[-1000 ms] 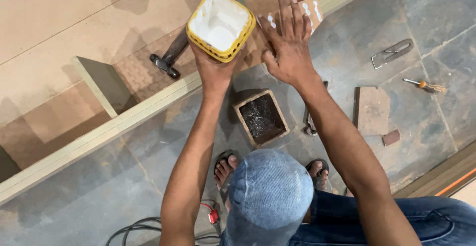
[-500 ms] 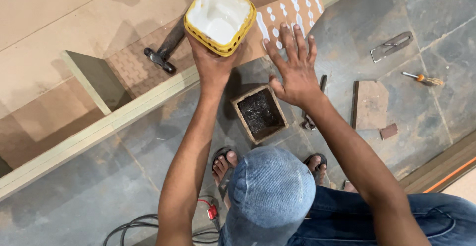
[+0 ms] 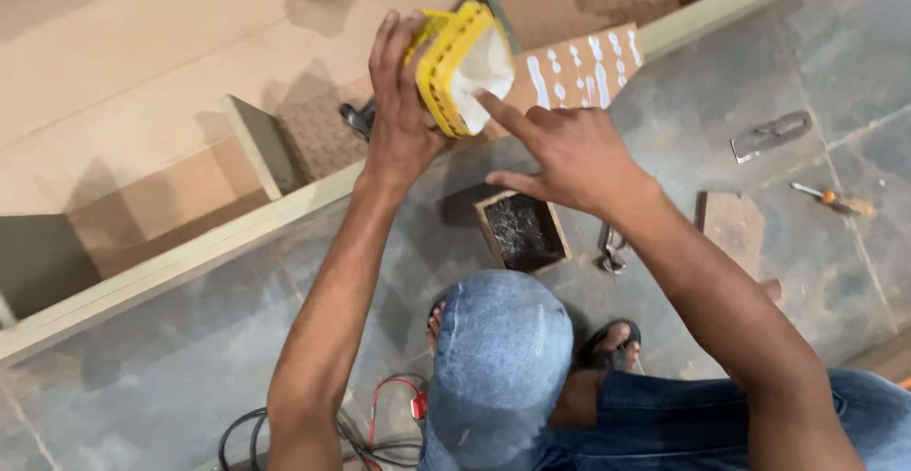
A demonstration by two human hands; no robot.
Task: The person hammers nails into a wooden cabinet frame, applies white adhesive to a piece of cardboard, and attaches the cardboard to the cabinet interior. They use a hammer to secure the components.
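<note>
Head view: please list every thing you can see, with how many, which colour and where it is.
tub: 1, yellow with white paste inside, tilted, held above the board edge.
small wooden piece: 1, brown with white dabs, right of the tub.
wooden box: 1, brown with dark contents, on the grey floor.
pliers: 1, metal, beside the box.
wood block: 1, brown, right on the floor.
screwdriver: 1, orange handle, far right.
metal tool: 1, grey, upper right.
cables: several, black and red, bottom.
sandals: 2, dark, on the feet.
left hand: grips the tub.
right hand: forefinger in the paste.
</note>
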